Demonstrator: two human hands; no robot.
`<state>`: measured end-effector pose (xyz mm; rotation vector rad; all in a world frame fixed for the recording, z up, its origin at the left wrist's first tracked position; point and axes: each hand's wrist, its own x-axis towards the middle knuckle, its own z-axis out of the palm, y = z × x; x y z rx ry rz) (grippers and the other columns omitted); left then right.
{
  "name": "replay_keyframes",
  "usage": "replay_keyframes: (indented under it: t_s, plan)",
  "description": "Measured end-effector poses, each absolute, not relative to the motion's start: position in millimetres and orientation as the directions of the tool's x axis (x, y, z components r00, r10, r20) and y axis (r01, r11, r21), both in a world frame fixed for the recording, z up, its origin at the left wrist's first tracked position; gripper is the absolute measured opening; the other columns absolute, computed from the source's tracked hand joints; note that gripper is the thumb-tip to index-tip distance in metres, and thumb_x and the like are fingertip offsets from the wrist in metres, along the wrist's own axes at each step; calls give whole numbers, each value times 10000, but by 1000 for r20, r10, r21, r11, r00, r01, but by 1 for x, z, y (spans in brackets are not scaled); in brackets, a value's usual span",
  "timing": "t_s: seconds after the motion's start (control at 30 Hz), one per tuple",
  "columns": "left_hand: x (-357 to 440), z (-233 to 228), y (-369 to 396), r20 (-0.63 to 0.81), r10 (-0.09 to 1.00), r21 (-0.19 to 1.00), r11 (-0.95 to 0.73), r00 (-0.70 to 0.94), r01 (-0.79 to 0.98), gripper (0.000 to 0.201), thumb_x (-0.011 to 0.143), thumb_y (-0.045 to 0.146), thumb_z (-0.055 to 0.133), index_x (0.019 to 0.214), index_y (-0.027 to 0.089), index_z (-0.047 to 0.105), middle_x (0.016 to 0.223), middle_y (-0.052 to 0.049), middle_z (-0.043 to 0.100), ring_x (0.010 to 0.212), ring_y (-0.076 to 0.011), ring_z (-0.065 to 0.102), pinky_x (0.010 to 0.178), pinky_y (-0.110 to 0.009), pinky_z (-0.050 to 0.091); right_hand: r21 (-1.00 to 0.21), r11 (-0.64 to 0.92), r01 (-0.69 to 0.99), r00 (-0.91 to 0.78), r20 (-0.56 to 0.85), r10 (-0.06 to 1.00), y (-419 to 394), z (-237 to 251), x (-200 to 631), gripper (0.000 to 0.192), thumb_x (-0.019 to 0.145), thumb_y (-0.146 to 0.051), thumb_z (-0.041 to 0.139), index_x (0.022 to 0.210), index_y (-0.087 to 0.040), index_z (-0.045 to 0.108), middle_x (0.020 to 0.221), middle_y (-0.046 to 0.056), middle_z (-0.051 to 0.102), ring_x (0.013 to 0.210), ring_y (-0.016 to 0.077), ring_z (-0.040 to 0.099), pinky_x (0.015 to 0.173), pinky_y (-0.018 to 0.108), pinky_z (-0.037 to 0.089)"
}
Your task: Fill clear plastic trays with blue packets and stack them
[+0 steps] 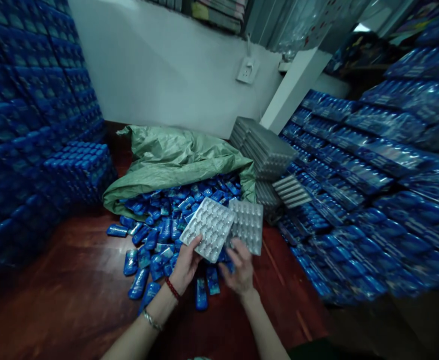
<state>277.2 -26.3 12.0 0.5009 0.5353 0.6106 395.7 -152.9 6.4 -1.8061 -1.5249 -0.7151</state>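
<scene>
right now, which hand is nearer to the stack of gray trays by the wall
Right: the right hand is in front of the stack of gray trays and slightly left of it; the left hand, holding a separate tray, is farther left.

We grip a pale moulded tray [208,227] in our left hand [186,265], its thumb over the near edge. Our right hand [242,275], blurred, is at the lower edge of a second tray [252,220]; we cannot tell whether it touches. Beneath, blue packets [162,231] spill from a green sack [181,150] onto the reddish worktop [76,280]. Blue stacks [354,175] flank us.
</scene>
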Motion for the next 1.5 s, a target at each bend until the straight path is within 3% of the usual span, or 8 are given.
replay_keyframes:
  t_s: [0.13, 0.23, 0.37, 0.6, 0.73, 0.9, 1.13, 1.5]
  plan:
    - [261, 9, -27, -295, 675, 635, 668, 677, -389, 586, 688, 305, 749, 1223, 202, 535, 1216, -94, 608, 1094, -256, 587, 917, -363, 490, -682, -533, 500, 853, 493, 171, -172, -4, 435, 708, 717, -509, 602, 1277, -108, 434, 1289, 225, 468, 1230, 369, 398, 965, 562, 351]
    - [249, 7, -27, -304, 690, 680, 640, 657, -358, 604, 681, 309, 756, 1231, 197, 532, 1218, -101, 607, 1088, -262, 590, 911, -361, 491, -906, -397, 146, 972, 55, 230, -177, -19, 458, 802, 627, -639, 567, 1213, -95, 501, 1003, 157, 646, 948, 292, 602, 791, 422, 492]
    - [234, 12, -28, -309, 693, 656, 651, 651, -382, 581, 732, 315, 713, 1262, 201, 503, 1231, -101, 598, 1097, -262, 586, 933, -377, 481, -906, -413, 92, 977, 2, 213, -182, -23, 477, 728, 639, -667, 481, 1085, -101, 586, 874, 115, 673, 788, 226, 635, 689, 329, 509]
    - [173, 19, -34, -369, 721, 627, 659, 586, -415, 590, 769, 347, 680, 1299, 190, 473, 1232, -110, 594, 1090, -273, 588, 938, -376, 473, -720, -683, 123, 990, 134, 38, -199, 32, 521, 714, 755, -539, 468, 1262, -37, 463, 1325, 295, 404, 1265, 427, 318, 980, 602, 251]
    - [141, 17, -46, -424, 826, 672, 561, 370, -484, 587, 755, 347, 694, 1289, 219, 486, 1235, -71, 594, 1133, -257, 556, 982, -353, 435, -524, -641, 561, 827, 380, 414, -167, 41, 469, 539, 815, -471, 482, 1225, -124, 517, 1352, 232, 399, 1268, 393, 318, 984, 607, 241]
    - [128, 23, -68, -413, 862, 584, 498, 293, -641, 487, 814, 430, 605, 1258, 251, 514, 1260, -36, 577, 1222, -226, 479, 1048, -351, 361, -668, 107, 737, 83, 247, 965, -118, 38, 302, 295, 858, -394, 521, 1101, -229, 555, 1045, 81, 608, 965, 217, 567, 817, 356, 456]
    - [92, 28, -56, -350, 717, 240, 691, 603, -682, 585, 857, 629, 367, 1180, 184, 566, 1177, -94, 620, 1188, -257, 502, 1017, -431, 374, -445, 369, 816, -202, 378, 903, -91, 47, 225, 134, 901, -205, 445, 878, -168, 572, 791, 63, 588, 767, 191, 507, 694, 332, 405]
    - [58, 53, -46, -645, 593, 133, 709, 482, -693, 321, 877, 391, 453, 902, 130, 638, 802, -54, 717, 728, -186, 668, 764, -330, 542, -891, 348, 293, -217, 292, 931, -89, 56, 199, 81, 821, -258, 633, 800, -199, 683, 755, 13, 644, 739, 130, 581, 696, 260, 468]
